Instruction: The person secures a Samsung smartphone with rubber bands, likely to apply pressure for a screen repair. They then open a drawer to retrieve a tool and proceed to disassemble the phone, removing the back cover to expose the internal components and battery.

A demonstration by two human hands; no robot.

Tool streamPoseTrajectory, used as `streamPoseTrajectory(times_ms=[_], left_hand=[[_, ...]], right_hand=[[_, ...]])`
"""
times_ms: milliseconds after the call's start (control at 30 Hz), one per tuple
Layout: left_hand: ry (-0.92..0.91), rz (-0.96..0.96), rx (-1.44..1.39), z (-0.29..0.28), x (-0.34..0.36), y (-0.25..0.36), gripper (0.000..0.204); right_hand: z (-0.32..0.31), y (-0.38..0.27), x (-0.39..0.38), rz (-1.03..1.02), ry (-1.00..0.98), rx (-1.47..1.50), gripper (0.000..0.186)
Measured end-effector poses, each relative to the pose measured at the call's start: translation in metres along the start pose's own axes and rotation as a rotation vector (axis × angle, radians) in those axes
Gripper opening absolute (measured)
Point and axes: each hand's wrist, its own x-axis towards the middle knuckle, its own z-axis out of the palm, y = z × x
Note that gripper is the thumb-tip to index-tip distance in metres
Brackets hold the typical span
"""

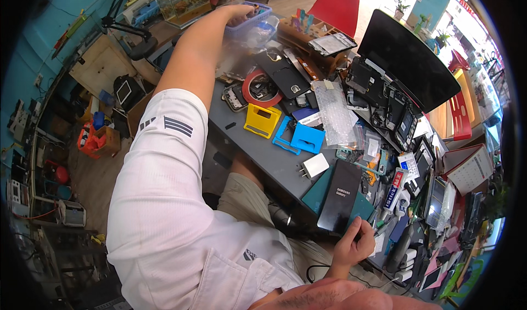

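My left arm stretches far across the desk, and my left hand (240,15) is at the rim of a lilac plastic basket (250,31). Its fingers are mostly hidden, so I cannot make out what they touch. A clear plastic bag or wrap (261,34) shows in that basket. Close to my body, my right hand (354,244) has curled fingers closed at the lower right corner of a black smartphone (338,197). The phone's screen is lit with white lettering on black. It lies over a teal mat (314,193), jutting past the mat's near edge.
A white charger plug (314,166), blue phone stand (307,139) and yellow phone stand (262,120) lie mid-desk. Bubble wrap (336,115), a red tape roll (261,88) and stripped phone parts crowd behind. A black monitor (409,57) stands far right; a glue tube (395,189) lies right.
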Motion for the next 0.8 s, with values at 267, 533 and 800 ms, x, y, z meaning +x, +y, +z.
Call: streamPoseTrajectory(times_ms=[267,533,800], left_hand=[[-0.102,-0.037,0.108,0.025,0.014,-0.01,0.074],[-0.018,-0.073,0.186,0.01,0.06,-0.036,0.077],[0.106,0.142,0.401,0.027,0.026,-0.007,0.091]], right_hand=[[0.0,0.001,-0.003,-0.002,0.006,0.02,0.014],[0.001,-0.006,0.005,-0.006,-0.006,0.053,0.013],[-0.001,-0.008,0.01,-0.026,-0.018,0.041,0.01]])
